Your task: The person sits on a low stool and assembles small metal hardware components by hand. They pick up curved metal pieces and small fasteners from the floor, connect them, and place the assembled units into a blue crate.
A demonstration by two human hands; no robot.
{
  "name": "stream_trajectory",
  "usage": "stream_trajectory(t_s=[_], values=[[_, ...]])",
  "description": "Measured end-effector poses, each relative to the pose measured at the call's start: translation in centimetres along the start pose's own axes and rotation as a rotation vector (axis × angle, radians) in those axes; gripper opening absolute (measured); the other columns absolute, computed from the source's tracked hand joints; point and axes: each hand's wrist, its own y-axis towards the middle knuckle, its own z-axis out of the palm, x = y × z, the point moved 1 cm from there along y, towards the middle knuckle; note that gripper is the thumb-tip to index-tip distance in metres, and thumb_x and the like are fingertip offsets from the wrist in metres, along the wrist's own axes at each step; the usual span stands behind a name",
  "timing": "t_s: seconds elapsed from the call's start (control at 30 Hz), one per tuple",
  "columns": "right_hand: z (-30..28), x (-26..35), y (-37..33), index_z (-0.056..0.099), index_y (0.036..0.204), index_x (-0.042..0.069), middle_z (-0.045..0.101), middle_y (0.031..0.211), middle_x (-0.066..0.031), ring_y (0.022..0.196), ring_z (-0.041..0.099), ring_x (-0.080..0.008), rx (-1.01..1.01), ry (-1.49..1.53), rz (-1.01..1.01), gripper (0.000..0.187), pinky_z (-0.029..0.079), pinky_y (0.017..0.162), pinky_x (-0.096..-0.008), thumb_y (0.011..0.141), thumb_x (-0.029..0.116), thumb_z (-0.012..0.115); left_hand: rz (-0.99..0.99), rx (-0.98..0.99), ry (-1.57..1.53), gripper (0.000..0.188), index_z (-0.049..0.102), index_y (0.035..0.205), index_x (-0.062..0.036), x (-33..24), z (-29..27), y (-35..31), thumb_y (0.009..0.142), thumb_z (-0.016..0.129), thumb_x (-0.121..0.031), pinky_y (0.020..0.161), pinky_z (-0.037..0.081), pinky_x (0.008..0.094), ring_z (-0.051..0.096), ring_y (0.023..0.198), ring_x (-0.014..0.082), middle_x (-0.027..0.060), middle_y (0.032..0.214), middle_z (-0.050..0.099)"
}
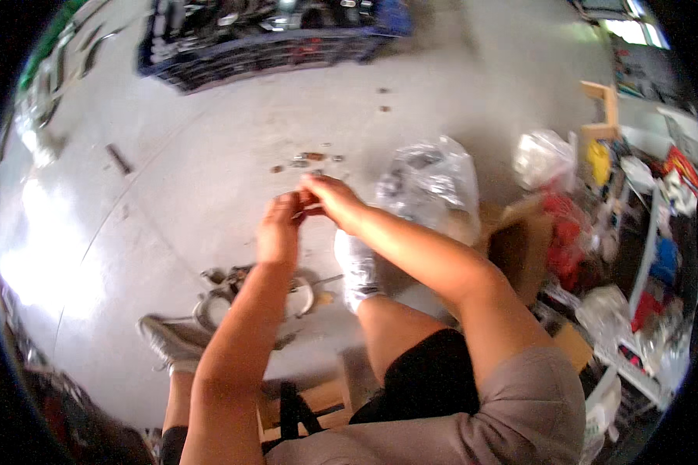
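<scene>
My left hand [279, 229] and my right hand [336, 203] meet at the fingertips in front of me, above the floor. The fingers of both are closed in a pinch, and whatever small thing may be between them is hidden. Just beyond my hands, several small metal and brownish pieces [313, 156] lie scattered on the floor. To the right of my right hand sits a clear plastic bag [434, 174] with greyish contents. Below my left hand, between my feet, are some metal parts with rounded rings [298, 298], partly covered by my left forearm.
A dark blue crate [264, 58] full of metal parts stands at the far side. Two small pieces [384, 108] lie nearer it. At right are an open cardboard box [520, 240], a white bag [545, 159] and mixed clutter. A short dark bar [119, 159] lies at left.
</scene>
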Motion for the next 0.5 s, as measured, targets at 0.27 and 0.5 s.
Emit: stream_trajectory(t_s=[0.27, 0.5], values=[[-2.0, -1.7, -0.3, 0.056, 0.094, 0.005, 0.057, 0.096, -0.0079, 0.093, 0.054, -0.0207, 0.36, -0.368, -0.402, 0.019, 0.041, 0.087, -0.0342, 0.086, 0.022, 0.05, 0.088, 0.25, 0.52, 0.043, 0.043, 0.124, -0.0011, -2.0, 4.6, -3.9, 0.09, 0.046, -0.027, 0.102, 0.02, 0.0308, 0.029, 0.124, 0.0211, 0.0119, 0.131, 0.038], [-1.7, -1.3, 0.3, 0.054, 0.087, 0.005, 0.056, 0.078, -0.0027, 0.072, 0.054, -0.014, 0.081, 0.106, 0.042, 0.015, 0.045, 0.07, -0.0297, 0.083, 0.019, 0.055, -0.043, 0.097, 0.395, 0.036, 0.051, 0.114, -0.0029, -3.5, 1.8, -4.4, 0.088, 0.049, -0.028, 0.093, 0.033, 0.0298, 0.047, 0.105, 0.0187, 0.0089, 0.11, 0.055]])
